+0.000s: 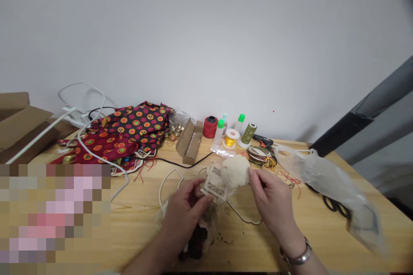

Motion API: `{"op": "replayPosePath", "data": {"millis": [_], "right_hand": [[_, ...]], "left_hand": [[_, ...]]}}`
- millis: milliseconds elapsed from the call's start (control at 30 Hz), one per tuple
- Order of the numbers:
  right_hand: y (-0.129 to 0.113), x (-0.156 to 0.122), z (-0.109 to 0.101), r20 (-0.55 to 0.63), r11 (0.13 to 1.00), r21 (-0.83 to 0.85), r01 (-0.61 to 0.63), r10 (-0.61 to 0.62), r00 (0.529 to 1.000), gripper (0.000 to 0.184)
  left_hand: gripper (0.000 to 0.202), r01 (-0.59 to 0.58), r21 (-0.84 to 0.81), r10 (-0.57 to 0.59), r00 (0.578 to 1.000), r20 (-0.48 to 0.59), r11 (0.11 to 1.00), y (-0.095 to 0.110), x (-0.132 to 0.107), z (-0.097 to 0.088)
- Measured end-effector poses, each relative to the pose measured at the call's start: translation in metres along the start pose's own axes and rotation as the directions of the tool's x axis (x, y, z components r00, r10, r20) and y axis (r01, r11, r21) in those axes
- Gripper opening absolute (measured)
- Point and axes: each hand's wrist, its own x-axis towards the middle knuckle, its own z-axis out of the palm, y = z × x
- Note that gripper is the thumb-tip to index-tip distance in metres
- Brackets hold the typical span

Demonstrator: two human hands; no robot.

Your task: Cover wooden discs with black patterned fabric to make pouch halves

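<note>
We find both hands raised over the wooden table (309, 227), close together, with the work between them. The left hand (181, 208) is closed in a pinch on a small printed card (215, 184); we see the thumb at its lower left edge and the fingers curled beside it, so that most of the card stands out beyond the grip, tilted toward the right. The right hand (273, 197) pinches the right edge of a pale rounded piece (237, 170) between thumb and fingers; the body of this piece extends leftward from the fingertips and meets the card. We cannot tell whether the two are joined.

Below the left hand we note a dark bundle (195, 242) in clear wrapping, partly hidden by that hand; we cannot tell whether the hand touches it. Beyond the hands we record a yellow spool (230, 141), a red spool (210, 127) and an olive spool (249, 133), all near the wall. To the right, we note a translucent plastic bag (329, 180) on the table.
</note>
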Motion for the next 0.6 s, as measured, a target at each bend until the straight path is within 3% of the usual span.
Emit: {"op": "replayPosePath", "data": {"millis": [133, 267, 333, 400, 467, 500, 567, 600], "right_hand": [[0.008, 0.005, -0.005, -0.061, 0.963, 0.095, -0.254, 0.26, 0.964, 0.041], [0.021, 0.011, -0.011, -0.103, 0.827, 0.241, -0.508, 0.542, 0.834, 0.042], [0.028, 0.014, -0.018, -0.081, 0.771, 0.319, -0.551, 0.601, 0.795, 0.043], [0.036, 0.017, -0.03, -0.144, 0.75, 0.342, -0.567, 0.638, 0.757, 0.041], [0.046, 0.022, -0.048, -0.275, 0.72, 0.357, -0.595, 0.689, 0.67, 0.037], [0.053, 0.024, -0.059, -0.345, 0.698, 0.376, -0.61, 0.716, 0.607, 0.032], [0.065, 0.027, -0.08, -0.423, 0.673, 0.382, -0.633, 0.736, 0.528, 0.027], [0.071, 0.027, -0.088, -0.399, 0.668, 0.332, -0.666, 0.74, 0.542, 0.028]], "left_hand": [[0.06, 0.013, -0.018, -0.013, 0.999, -0.03, 1.0, -0.001, 0.0, 0.0], [0.066, 0.031, 0.045, -0.03, 0.999, -0.036, 0.999, -0.007, 0.001, -0.001], [0.064, 0.023, 0.082, -0.02, 0.999, -0.034, 0.996, -0.011, 0.0, -0.002], [0.05, -0.009, 0.13, 0.011, 1.0, -0.013, 0.992, -0.012, 0.0, -0.004], [0.035, 0.002, 0.127, -0.003, 1.0, 0.007, 0.992, -0.012, 0.001, -0.007], [0.032, 0.03, 0.097, -0.032, 0.999, 0.012, 0.995, -0.011, 0.001, -0.01], [0.033, 0.11, 0.01, -0.11, 0.994, 0.012, 0.994, -0.01, 0.003, -0.014], [0.035, 0.142, -0.029, -0.142, 0.99, 0.009, 0.989, -0.009, 0.004, -0.016]]}}
